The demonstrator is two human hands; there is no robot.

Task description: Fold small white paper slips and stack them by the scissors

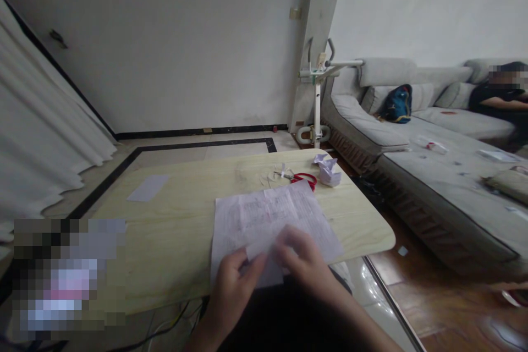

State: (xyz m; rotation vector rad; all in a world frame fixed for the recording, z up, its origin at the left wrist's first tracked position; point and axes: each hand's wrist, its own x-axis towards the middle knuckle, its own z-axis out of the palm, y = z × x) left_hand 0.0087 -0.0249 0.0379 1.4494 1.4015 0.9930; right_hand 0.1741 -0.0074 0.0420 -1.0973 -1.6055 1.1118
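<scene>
My left hand [239, 280] pinches a small piece of white paper [260, 241] between thumb and fingers, close to the table's near edge. My right hand [299, 253] is at the other side of that piece, its fingers curled against it and blurred by motion. Beneath both hands a large creased sheet of printed paper [268, 206] lies on the pale wooden table [177, 242], its near edge reaching the table's front. Red-handled scissors [305, 179] rest just beyond the sheet, beside thin pale strings [270, 179]. Crumpled or folded paper [330, 171] sits at their right.
A flat white paper [148, 188] lies at the table's far left. A blurred-out patch [70, 280] covers the near left. Dark cables [165, 327] hang below the front edge. At right stand a grey sofa [429, 176] with a backpack [398, 103] and a seated person [499, 99].
</scene>
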